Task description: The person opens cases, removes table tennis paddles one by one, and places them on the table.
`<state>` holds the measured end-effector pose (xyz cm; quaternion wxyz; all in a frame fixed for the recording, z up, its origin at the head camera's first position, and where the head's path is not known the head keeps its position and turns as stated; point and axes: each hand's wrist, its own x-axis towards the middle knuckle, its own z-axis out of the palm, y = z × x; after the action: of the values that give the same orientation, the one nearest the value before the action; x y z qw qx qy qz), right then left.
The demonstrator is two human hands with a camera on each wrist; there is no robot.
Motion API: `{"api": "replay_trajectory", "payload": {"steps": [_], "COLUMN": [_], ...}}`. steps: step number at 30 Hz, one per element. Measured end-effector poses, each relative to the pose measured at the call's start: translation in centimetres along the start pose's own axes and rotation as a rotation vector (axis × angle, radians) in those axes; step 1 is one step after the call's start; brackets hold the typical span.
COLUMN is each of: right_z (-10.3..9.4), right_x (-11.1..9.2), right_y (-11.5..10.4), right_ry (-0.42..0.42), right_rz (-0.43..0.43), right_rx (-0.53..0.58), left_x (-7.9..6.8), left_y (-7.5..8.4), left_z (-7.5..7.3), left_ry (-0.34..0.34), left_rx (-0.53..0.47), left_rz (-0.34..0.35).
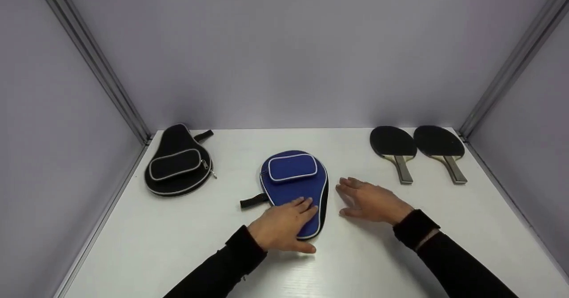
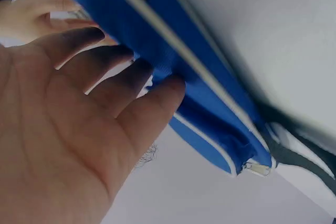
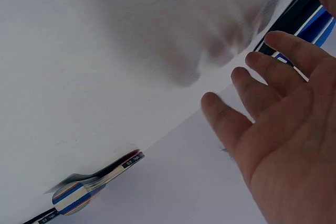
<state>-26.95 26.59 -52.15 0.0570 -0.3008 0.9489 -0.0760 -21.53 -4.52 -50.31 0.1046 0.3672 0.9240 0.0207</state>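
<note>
Left hand (image 1: 284, 224) and right hand (image 1: 378, 200) about a blue fabric paddle-shaped case with white piping (image 1: 282, 191), which lies near the middle of the smooth white table (image 1: 133, 244), its rounded end away from the person. The left hand rests across the narrow end, fingers extended and curled round nothing; the thumb lies out over the table. The right hand is just beside the case's right edge but apart from it, with fingers extended, thumb away from them, and nothing held; whether its fingertips meet the table cannot be told.

Likely faults: with neither hand clamped on the fabric, a sideways push would probably make the case slide or turn, since contact is at the narrow end alone and the rounded end lies free. A lift from this hold would probably fail, the fingers having no edge beneath them. The black fabric strap (image 1: 254, 201), projecting to the left, could be trapped or folded under if the case were turned that way. The small metal zip pull (image 2: 257, 169) could snag on a sleeve. A wide outward swing of the right arm might knock the nearer black-faced paddle with a grey handle (image 1: 393, 141), or its similar neighbour (image 1: 438, 141); the black fabric case with pale piping (image 1: 173, 142), well apart on the left, seems at little risk
</note>
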Motion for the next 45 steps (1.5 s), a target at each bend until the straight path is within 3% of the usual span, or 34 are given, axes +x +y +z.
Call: {"api": "replay_trajectory", "payload": {"steps": [11,22,34,45], "right_z": [0.3,0.2,0.2,0.2], "right_x": [-0.3,-0.6,-0.5,-0.4], "right_y": [0.6,0.8,0.7,0.7], "right_ry": [-0.053,-0.067,-0.071,-0.09], "right_rz": [0.038,0.047,0.032,0.046], "right_rx": [0.092,0.136,0.136,0.147], "left_x": [0.1,0.8,1.3,1.0], "left_y": [-1.7,-5.5,-9.6,-12.7], "left_z": [0.9,0.5,0.4,-0.2], "left_ry": [0.083,0.089,0.174,0.195], "left_rx": [-0.015,-0.109,-0.174,-0.217], "left_rz": [-0.034,-0.107,-0.228,-0.288]}}
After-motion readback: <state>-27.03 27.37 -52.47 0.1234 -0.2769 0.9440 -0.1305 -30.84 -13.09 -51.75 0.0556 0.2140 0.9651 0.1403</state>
